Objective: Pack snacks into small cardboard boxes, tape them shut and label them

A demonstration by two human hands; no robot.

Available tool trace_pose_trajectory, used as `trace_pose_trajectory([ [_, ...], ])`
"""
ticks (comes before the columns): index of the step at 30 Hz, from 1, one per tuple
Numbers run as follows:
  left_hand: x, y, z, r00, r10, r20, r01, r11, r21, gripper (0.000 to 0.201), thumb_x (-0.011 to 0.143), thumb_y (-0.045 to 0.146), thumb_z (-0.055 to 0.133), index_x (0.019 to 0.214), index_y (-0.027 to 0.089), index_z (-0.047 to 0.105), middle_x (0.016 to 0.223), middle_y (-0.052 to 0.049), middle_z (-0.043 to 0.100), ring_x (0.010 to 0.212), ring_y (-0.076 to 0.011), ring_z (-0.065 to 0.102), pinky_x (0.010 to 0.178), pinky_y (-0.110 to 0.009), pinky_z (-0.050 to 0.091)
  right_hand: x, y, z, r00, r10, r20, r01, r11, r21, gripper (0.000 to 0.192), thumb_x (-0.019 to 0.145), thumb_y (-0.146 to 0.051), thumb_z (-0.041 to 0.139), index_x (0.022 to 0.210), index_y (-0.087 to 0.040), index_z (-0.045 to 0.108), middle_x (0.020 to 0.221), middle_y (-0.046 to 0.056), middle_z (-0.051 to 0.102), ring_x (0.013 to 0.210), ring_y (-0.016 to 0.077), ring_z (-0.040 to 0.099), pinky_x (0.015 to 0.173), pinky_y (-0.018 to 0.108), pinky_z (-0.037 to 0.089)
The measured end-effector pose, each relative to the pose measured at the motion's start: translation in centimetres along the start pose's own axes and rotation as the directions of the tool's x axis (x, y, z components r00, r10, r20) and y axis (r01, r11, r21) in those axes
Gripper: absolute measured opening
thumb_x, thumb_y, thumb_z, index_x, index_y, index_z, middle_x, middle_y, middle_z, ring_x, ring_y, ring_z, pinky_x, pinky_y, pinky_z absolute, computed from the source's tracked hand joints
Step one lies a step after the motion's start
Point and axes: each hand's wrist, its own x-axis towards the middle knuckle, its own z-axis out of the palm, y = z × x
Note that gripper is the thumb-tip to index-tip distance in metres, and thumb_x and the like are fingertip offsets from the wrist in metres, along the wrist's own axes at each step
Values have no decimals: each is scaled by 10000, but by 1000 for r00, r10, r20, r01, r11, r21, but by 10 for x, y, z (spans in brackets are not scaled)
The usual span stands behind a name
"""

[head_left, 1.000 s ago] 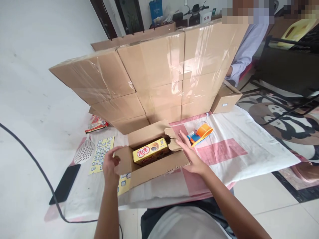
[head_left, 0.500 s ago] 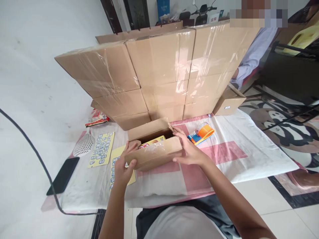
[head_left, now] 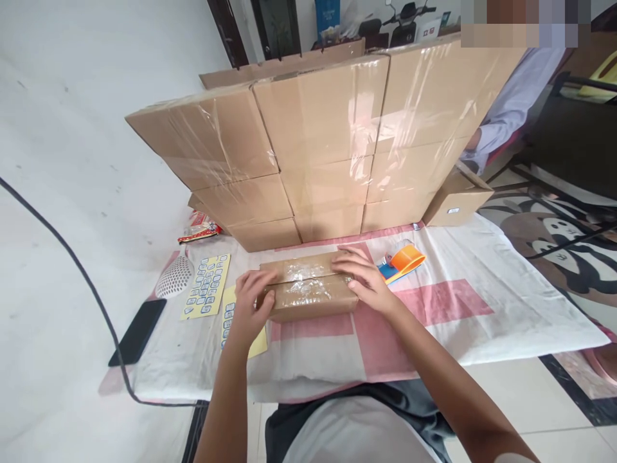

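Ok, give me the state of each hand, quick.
Left hand: open, fingers spread, pressing the left end of the cardboard box.
Right hand: open, palm flat on the box's right end.

small box [head_left: 308,296]: plain brown cardboard, glossy clear tape patches on top
stacked cartons [head_left: 318,141]: same tan brown, shiny clear tape strips
table cloth [head_left: 463,302]: white with pink-red rectangular blocks
tape dispenser [head_left: 402,262]: orange, with blue part
sticker sheets [head_left: 207,286]: yellow, rows of small blue-white squares
phone [head_left: 137,331]: black
mesh cover [head_left: 173,276]: white, dotted
rug [head_left: 549,238]: cartoon figures, brown, black, white
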Motion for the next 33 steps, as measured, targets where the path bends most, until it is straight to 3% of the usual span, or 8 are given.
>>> trace_pose_trajectory([
  [2, -7, 17, -2, 992, 105, 68, -119, 958, 261, 353, 979, 339, 546, 1296, 321, 701, 1244, -72, 688, 1263, -284, 564, 1207, -568, 216, -11, -8, -10, 1000, -11, 12, 13, 985, -170, 348, 1048, -438, 465, 1270, -292, 690, 1350, 75, 675, 1452, 325, 422, 1201, 587, 330],
  [4, -14, 34, 0, 982, 137, 132, -181, 887, 426, 446, 963, 451, 600, 1386, 319, 646, 1294, -106, 660, 1270, -313, 569, 1216, -597, 143, -31, -14, -23, 971, 41, -234, -114, 945, -307, 304, 1030, -409, 499, 1181, -253, 712, 1284, 101, 696, 1321, 319, 541, 1126, 557, 412],
  [7, -18, 50, 7, 976, 133, 174, -210, 792, 573, 613, 897, 596, 654, 1436, 306, 613, 1326, -170, 617, 1267, -376, 551, 1173, -631, 197, -64, -8, -44, 647, 231, -727, -555, 796, -241, 285, 968, -460, 584, 1026, -207, 700, 1048, 109, 721, 912, 254, 662, 799, 416, 535],
  [9, -14, 56, 11, 975, 117, 188, -211, 749, 628, 612, 889, 620, 651, 1413, 305, 636, 1303, -184, 616, 1200, -383, 569, 1140, -636, 245, -77, 8, -53, 522, 430, -736, -725, 679, -118, 369, 898, -532, 639, 1009, -184, 694, 973, 106, 724, 748, 225, 636, 640, 350, 495],
  [16, 19, 76, 10, 955, 146, 258, -273, 769, 577, 511, 910, 629, 616, 1178, 212, 744, 1149, -150, 686, 1115, -356, 604, 1114, -645, 269, -73, 37, -52, 663, 498, -559, -682, 709, -178, 346, 958, -469, 521, 838, -174, 657, 725, 53, 661, 610, 182, 564, 598, 313, 431],
  [22, -19, 134, 65, 970, 205, -128, -200, 978, 52, 195, 958, 369, 620, 1039, 261, 761, 807, -35, 690, 670, -156, 594, 716, -329, 461, -91, -28, -52, 797, 211, -566, -459, 822, -339, 256, 999, -377, 527, 858, -202, 650, 813, 67, 671, 720, 209, 603, 669, 335, 475],
  [27, -47, 172, 134, 974, -68, 218, 157, 890, -427, 365, 938, 412, 657, 1249, 229, 710, 564, 57, 493, 525, -122, 470, 572, -260, 418, -109, -65, -65, 873, -73, -483, -239, 798, -553, 109, 997, -227, 536, 962, -234, 639, 831, 65, 681, 741, 235, 621, 663, 361, 482],
  [33, -32, 179, 137, 978, 22, 207, 84, 868, -490, 175, 942, 370, 655, 918, 242, 771, 956, -64, 672, 895, -197, 623, 829, -321, 503, -116, -69, -77, 911, -123, -394, -188, 725, -662, 126, 997, -186, 508, 892, -234, 560, 787, 57, 602, 737, 226, 538, 646, 363, 429],
])
